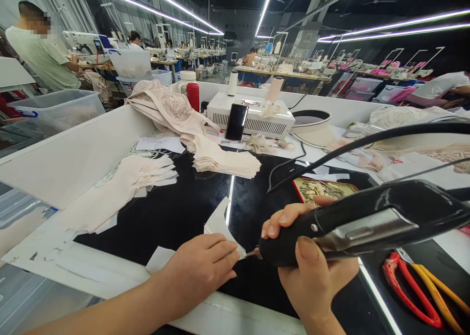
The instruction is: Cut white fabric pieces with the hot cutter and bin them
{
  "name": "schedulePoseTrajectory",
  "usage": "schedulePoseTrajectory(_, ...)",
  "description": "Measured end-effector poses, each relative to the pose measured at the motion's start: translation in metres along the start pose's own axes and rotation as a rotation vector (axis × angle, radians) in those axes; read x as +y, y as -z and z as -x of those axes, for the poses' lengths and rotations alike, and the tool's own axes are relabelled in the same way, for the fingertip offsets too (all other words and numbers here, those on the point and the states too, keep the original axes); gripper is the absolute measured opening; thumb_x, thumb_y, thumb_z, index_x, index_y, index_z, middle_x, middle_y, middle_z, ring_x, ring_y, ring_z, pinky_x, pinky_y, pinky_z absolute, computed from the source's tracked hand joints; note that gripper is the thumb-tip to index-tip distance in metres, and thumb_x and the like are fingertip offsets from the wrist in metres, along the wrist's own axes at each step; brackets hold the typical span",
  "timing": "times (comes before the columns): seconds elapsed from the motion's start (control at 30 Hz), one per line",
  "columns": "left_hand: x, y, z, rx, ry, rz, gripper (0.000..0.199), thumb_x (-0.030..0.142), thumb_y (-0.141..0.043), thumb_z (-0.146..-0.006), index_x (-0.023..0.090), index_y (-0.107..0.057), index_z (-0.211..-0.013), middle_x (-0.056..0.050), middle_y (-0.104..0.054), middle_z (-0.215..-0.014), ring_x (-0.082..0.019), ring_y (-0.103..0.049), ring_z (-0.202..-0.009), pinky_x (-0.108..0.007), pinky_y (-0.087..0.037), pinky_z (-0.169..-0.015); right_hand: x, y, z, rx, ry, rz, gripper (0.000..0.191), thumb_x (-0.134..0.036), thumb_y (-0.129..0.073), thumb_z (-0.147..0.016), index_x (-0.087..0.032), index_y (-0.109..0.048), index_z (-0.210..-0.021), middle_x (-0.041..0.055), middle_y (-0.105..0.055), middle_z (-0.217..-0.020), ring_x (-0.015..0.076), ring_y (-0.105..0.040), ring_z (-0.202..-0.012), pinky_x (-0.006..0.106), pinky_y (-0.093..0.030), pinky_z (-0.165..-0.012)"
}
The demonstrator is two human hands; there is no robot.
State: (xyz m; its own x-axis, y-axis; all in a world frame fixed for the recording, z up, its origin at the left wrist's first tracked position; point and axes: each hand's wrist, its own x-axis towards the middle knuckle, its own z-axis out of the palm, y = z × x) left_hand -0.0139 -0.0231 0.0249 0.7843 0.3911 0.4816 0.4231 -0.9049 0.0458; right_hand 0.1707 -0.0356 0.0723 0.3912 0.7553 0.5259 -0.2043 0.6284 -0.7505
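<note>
My left hand (205,264) lies over a small cream fabric piece (220,220) on the glossy black tabletop (183,217), its fingers together and pressing on the piece. Wrapped around a black handheld tool (293,232) is my right hand (312,271). The tool's narrow metal tip touches or nearly touches the fabric's right edge, beside my left fingertips. Another pale piece (159,259) shows partly from under my left wrist. Layered cream pieces (121,188) lie at the left, and a second stack (225,158) sits behind my hands.
Red- and orange-handled scissors (411,291) lie at the right. Behind the tool are a tray (326,188) of small items and a black cable (330,154). A phone (237,122) leans on a white box (257,114). A person (44,56) works at the far left.
</note>
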Motion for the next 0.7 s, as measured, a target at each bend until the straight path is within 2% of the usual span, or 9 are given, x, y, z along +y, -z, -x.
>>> schedulePoseTrajectory(0.17,0.0016,0.0012,0.0009,-0.012,0.024,-0.033,0.022,0.027,-0.052,-0.112,0.013,-0.066,-0.122,-0.005,-0.075,-0.117,-0.018,-0.071,-0.104,-0.031,-0.059,-0.096,-0.0011,0.0004,0.0000,0.000,0.005,0.011,0.039,-0.030,-0.079,-0.089,-0.029,-0.061,-0.124,-0.0033,-0.067,-0.083,0.0155,-0.064,-0.063,0.032,-0.057,-0.057)
schedulePoseTrajectory(0.4,0.0048,-0.0014,0.0033,-0.072,0.056,-0.034,0.029,0.031,-0.070,-0.103,0.016,-0.064,-0.127,-0.007,-0.072,-0.127,-0.019,-0.070,-0.108,-0.032,-0.058,-0.095,-0.0019,0.0007,0.0005,-0.001,0.009,0.025,0.038,-0.029,-0.078,-0.089,-0.030,-0.061,-0.123,-0.0031,-0.067,-0.083,0.0158,-0.064,-0.064,0.033,-0.057,-0.058)
schedulePoseTrajectory(0.7,0.0063,-0.0022,0.0069,-0.083,0.093,-0.048,0.036,0.037,-0.074,-0.100,0.018,-0.064,-0.129,-0.009,-0.067,-0.135,-0.022,-0.065,-0.122,-0.034,-0.054,-0.106,-0.0028,-0.0004,0.0002,-0.010,0.001,0.036,0.039,-0.033,-0.079,-0.089,-0.030,-0.061,-0.123,-0.0035,-0.065,-0.083,0.0155,-0.063,-0.063,0.033,-0.057,-0.057)
